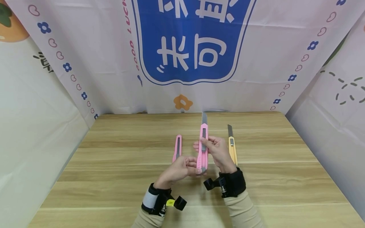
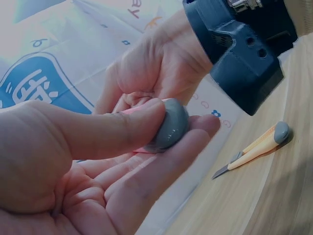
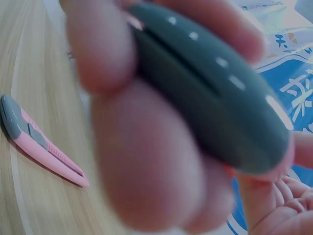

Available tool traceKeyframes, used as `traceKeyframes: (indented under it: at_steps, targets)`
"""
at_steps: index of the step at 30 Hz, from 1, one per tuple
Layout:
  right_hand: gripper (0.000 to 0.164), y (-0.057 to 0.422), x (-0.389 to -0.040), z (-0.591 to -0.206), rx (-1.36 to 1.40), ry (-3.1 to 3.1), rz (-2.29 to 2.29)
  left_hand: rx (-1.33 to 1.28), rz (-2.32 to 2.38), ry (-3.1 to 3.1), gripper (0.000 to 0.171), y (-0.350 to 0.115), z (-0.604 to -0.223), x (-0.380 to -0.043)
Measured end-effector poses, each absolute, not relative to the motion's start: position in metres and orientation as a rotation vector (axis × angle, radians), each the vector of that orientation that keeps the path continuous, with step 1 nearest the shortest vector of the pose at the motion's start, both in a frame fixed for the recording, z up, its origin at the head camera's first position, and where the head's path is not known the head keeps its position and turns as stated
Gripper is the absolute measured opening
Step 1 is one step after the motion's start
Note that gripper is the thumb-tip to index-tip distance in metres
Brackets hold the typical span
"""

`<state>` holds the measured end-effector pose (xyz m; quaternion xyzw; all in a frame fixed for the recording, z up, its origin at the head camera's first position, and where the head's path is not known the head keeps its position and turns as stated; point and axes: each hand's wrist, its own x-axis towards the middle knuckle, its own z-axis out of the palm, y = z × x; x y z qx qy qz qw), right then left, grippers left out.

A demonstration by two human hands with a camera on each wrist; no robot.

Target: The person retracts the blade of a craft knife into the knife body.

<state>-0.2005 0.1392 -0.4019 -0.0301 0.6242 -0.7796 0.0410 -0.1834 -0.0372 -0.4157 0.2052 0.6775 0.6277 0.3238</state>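
Note:
Both hands hold one pink utility knife (image 1: 202, 161) above the table, its blade (image 1: 204, 118) extended and pointing away. My right hand (image 1: 219, 152) grips the knife's body from the right, thumb lying over the slider. At the near end, my left hand (image 1: 180, 169) pinches the grey end cap (image 2: 172, 126) between thumb and fingers, as the left wrist view shows. A second pink utility knife (image 1: 177, 147) lies on the table beyond the left hand, which partly covers it; no blade shows on it. To the right rests a yellow utility knife (image 1: 232, 150), blade out.
The wooden table (image 1: 114, 177) fills the lower part of the head view. A printed white cloth (image 1: 108, 63) hangs along its back edge, and pale cloths stand at both sides. Black wrist straps with small cameras (image 1: 180, 203) sit on both forearms.

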Motion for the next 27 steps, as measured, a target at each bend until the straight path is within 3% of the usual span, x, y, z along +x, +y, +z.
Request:
traceKeyframes:
  at_steps: [27]
  targets:
    - [0.047,0.1325,-0.2023,-0.4008,0.182,2.021,-2.213,0.461,1.679,1.965,0.035,-0.0297,-0.4171,-0.1826]
